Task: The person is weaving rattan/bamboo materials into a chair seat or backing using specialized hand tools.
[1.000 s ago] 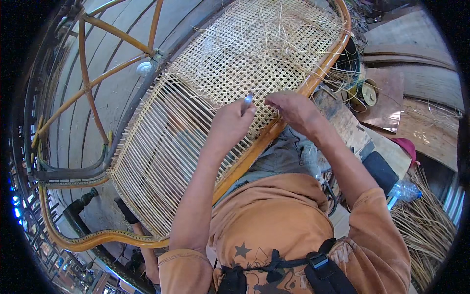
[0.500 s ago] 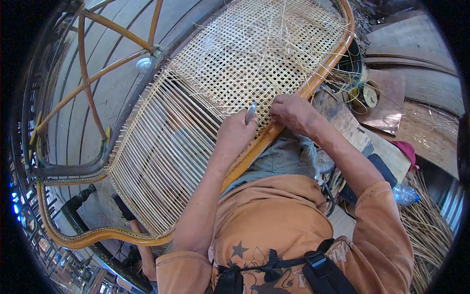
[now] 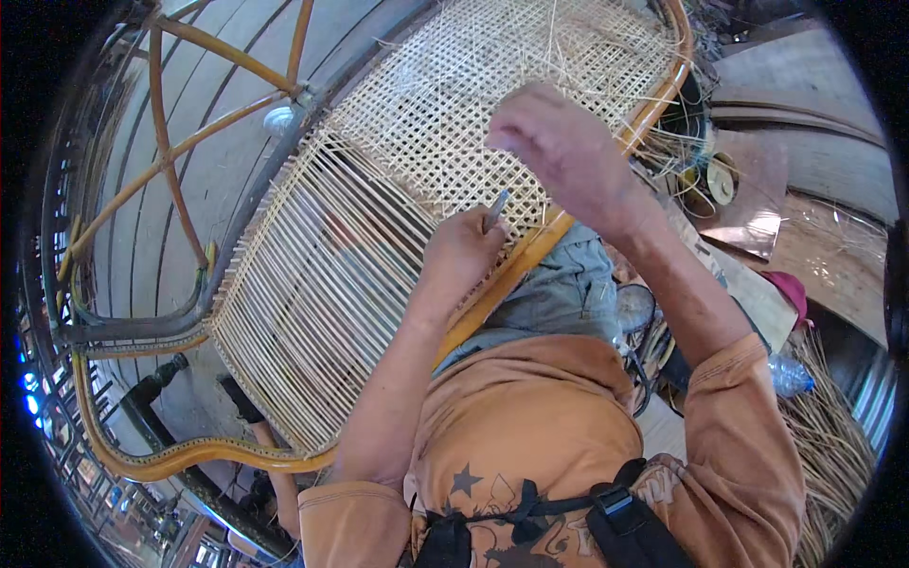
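Observation:
A bent-rattan furniture frame (image 3: 516, 276) lies across my lap, filled with pale cane webbing (image 3: 473, 156). One part is woven into an open lattice; the nearer left part has only parallel cane strands (image 3: 303, 293). My left hand (image 3: 461, 254) rests by the frame's near rail, closed around a slim tool with a metal tip (image 3: 496, 209) that sticks up past the thumb; its handle is hidden. Raised above the lattice, my right hand (image 3: 573, 156) is blurred, its fingers curled. Whatever they pinch cannot be made out.
Loose cane ends (image 3: 559, 71) stick out over the far lattice. A crossed rattan frame (image 3: 166, 156) stands at the left. Wooden boards (image 3: 795, 133), a plastic bottle (image 3: 788, 376) and a bundle of cane (image 3: 824, 445) lie to the right. Another person's arm (image 3: 281, 488) shows at lower left.
My right hand has lifted off the near rail and moved up and slightly left over the lattice. My left hand, still with the tool, has barely shifted.

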Tool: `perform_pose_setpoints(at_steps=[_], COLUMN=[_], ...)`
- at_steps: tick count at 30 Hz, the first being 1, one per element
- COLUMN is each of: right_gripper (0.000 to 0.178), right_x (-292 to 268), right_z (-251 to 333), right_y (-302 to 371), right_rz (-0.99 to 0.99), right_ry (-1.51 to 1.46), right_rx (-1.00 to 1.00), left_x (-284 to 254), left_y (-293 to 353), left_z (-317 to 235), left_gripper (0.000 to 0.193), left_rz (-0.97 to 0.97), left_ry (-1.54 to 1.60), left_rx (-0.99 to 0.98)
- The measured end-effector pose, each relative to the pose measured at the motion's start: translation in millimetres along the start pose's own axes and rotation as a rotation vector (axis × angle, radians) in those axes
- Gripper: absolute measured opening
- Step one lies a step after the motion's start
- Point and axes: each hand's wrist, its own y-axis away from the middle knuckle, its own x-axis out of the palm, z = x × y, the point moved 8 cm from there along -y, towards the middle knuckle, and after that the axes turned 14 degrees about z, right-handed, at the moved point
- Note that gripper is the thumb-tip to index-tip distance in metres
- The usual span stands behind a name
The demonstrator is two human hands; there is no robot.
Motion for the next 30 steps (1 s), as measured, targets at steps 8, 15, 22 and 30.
perform_pose_setpoints(at_steps=[8,15,22,30], right_gripper=[0.012,0.017,0.010,0.009], right_x=[24,55,71,68], right_z=[-79,-62,-52,-47], right_y=[144,164,146,121], right_rz=[-0.021,0.013,0.161,0.221], right_ry=[-0.519,-0.215,-0.008,-0.010], right_rx=[0.806,0.628,0.644,0.651], left_x=[-7,-7,-5,14], left_y=[-10,-26,-27,-25], left_z=[-46,-35,-37,-41], left_gripper=[0.026,0.025,0.028,0.023], left_rz=[0.023,0.126,0.165,0.478], left_ry=[-0.206,-0.210,-0.115,0.060], left_rx=[0.074,0.016,-0.005,-0.054])
